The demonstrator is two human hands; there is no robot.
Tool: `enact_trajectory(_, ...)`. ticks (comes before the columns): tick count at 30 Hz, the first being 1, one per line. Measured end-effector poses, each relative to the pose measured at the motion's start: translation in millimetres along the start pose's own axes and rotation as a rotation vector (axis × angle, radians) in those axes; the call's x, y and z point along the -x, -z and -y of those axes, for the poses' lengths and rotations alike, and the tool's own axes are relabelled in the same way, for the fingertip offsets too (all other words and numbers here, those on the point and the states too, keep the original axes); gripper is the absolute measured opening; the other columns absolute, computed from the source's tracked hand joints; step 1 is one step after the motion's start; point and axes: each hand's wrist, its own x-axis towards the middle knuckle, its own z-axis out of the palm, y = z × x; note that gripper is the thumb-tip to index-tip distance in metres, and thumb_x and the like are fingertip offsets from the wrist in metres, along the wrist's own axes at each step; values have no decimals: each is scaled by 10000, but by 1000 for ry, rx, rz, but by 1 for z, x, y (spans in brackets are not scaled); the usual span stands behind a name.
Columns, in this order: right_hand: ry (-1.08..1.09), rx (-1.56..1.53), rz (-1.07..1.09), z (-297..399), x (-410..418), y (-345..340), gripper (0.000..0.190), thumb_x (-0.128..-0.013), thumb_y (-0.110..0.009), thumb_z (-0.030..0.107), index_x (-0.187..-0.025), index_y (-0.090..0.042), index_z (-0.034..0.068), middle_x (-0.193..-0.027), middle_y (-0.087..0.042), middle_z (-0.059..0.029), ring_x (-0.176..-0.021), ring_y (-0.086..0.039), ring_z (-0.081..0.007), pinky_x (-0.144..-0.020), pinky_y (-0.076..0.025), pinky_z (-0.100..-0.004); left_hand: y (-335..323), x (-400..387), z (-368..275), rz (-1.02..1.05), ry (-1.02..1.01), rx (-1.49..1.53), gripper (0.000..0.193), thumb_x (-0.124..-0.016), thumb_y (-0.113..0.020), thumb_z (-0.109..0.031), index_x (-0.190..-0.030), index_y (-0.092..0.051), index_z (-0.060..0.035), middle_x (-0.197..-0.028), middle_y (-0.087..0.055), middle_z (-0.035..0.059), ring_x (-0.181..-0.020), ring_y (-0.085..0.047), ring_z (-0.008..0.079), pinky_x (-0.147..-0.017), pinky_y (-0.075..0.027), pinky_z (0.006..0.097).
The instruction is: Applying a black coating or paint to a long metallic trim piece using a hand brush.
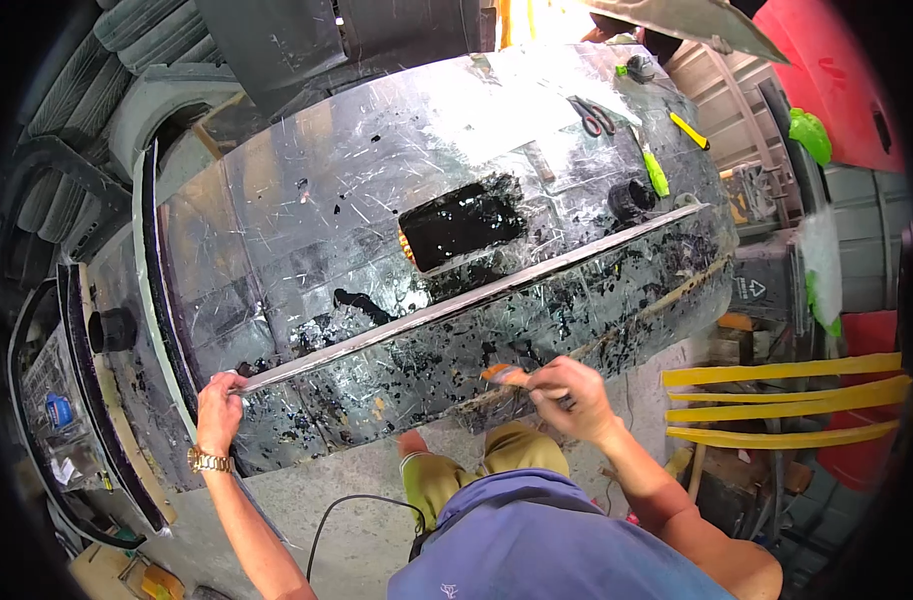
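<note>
My left hand [220, 412], with a metal-band watch at its wrist, grips the near-left end of a long, thin grey strip [471, 300]. The strip lies diagonally over a dark worktable [291, 187] spotted with black residue. In my right hand [576, 397] is a small paintbrush [510, 375]; its orange-brown bristles point left above the table's near side, apart from the strip. Beyond the strip lies a rectangular patch covered in glossy black coating [464, 225], its left edge multicoloured. A short black cup-like container [631, 199] stands near the strip's far end.
Scissors [593, 118], a green-handled tool [656, 174] and a yellow utility knife [689, 131] lie at the far right. Long curved strips [156, 300] and another black container [112, 330] are on the left. Yellow strips [786, 409] jut in from the right. A black cable [329, 510] hangs below.
</note>
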Motion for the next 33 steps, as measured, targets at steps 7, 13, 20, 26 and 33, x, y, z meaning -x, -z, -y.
enact_trajectory(7,71,-34,-273,-20,-91,71,99,-876,-697,-27,-949,-675,35,-752,-605,-13,-590,-479,-50,-536,-379,-232,-19,-11,-51,45,74,-6,382,-779,-629,-55,-1157,-672,-92,-978,-726,127,-944,-696,324,-902,-524,429)
enact_trajectory(13,218,29,165,-62,-214,16,166,-882,-695,175,-978,-632,56,-931,-710,-127,-880,-705,-314,-771,-548,-413,-26,-23,-90,119,111,-14,362,-797,-628,-136,-1155,-678,-111,-1035,-719,115,-1038,-674,317,-933,-520,437)
enact_trajectory(20,362,181,475,-97,-252,-33,235,-894,-653,253,-1023,-626,59,-961,-699,-165,-946,-676,-375,-833,-536,-469,-34,-15,-100,100,36,-185,376,-781,-645,-173,-1146,-669,-84,-1111,-682,140,-1059,-663,325,-938,-518,436)
enact_trajectory(26,154,236,476,-82,-240,-3,219,-883,-646,236,-966,-657,33,-959,-719,-185,-919,-694,-376,-818,-552,-455,-41,-11,-101,56,-14,-115,369,-787,-651,-204,-1136,-678,-87,-1084,-662,134,-1051,-650,341,-941,-518,434)
enact_trajectory(33,30,-298,-84,-115,-213,50,187,-955,-659,189,-883,-661,16,-803,-702,-51,-714,-644,-134,-657,-518,-284,-55,-33,-131,48,-47,33,298,-840,-685,-239,-1059,-715,-39,-1080,-689,149,-1055,-661,344,-954,-512,421)
